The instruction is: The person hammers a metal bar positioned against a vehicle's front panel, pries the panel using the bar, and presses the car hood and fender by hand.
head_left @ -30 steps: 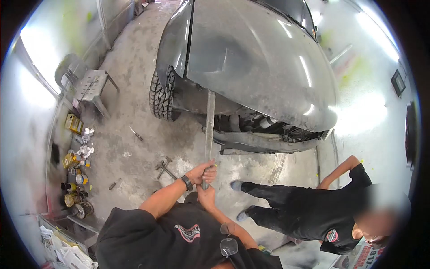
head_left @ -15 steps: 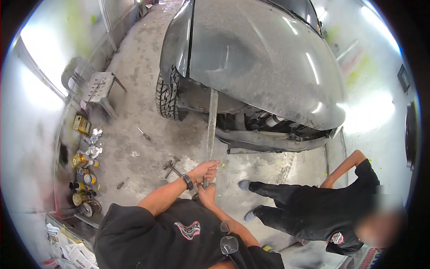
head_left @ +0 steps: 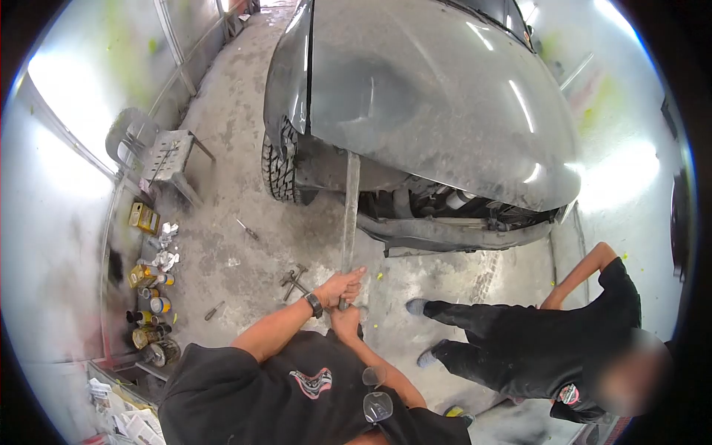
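A long, flat metal bar (head_left: 350,215) runs from under the front edge of a grey car hood (head_left: 437,96) down toward my body. My left hand (head_left: 340,288), with a watch on its wrist, is closed around the lower part of the bar. Just below it, my right hand (head_left: 345,323) is closed at the bar's near end. The bar's far tip meets the hood edge beside the front tire (head_left: 279,167), and what lies behind that edge is hidden. Below the hood, the front bumper area (head_left: 460,236) is open, showing engine parts.
Two hammers (head_left: 294,282) lie on the floor left of my hands, with a screwdriver (head_left: 247,229) and another handled tool (head_left: 213,311) nearby. Paint cans (head_left: 157,305) and a plastic chair (head_left: 169,157) line the left wall. Another person (head_left: 519,337) stands close on my right.
The view has shifted slightly, so the surroundings sit a little differently in frame. Both hands stay on the bar, and its tip remains at the hood edge.
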Demonstrator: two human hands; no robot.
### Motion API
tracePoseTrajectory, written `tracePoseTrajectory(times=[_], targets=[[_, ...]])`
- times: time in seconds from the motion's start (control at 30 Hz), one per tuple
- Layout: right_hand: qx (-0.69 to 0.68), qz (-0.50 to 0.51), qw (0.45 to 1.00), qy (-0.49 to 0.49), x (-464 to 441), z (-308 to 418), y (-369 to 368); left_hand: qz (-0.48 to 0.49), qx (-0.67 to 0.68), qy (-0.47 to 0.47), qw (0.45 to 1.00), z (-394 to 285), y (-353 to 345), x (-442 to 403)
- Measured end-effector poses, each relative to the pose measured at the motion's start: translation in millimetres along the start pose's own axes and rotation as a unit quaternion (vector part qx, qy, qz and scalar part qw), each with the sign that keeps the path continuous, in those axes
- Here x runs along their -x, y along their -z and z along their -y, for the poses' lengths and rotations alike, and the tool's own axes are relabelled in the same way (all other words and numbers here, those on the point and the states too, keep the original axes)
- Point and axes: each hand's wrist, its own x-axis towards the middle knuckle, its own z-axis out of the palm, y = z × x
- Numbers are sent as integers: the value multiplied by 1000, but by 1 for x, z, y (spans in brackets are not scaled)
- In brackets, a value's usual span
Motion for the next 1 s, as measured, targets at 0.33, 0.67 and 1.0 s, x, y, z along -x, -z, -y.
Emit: tracePoseTrajectory(times=[0.33,0.67,1.0], targets=[[10,3,1000,17,-1,19,11,132,40,9,990,-13,6,1],[66,43,995,-66,40,-10,24,120,30,28,992,25,33,15],[20,5,997,-78,62,-43,17,100,27,68,992,38,17,26]])
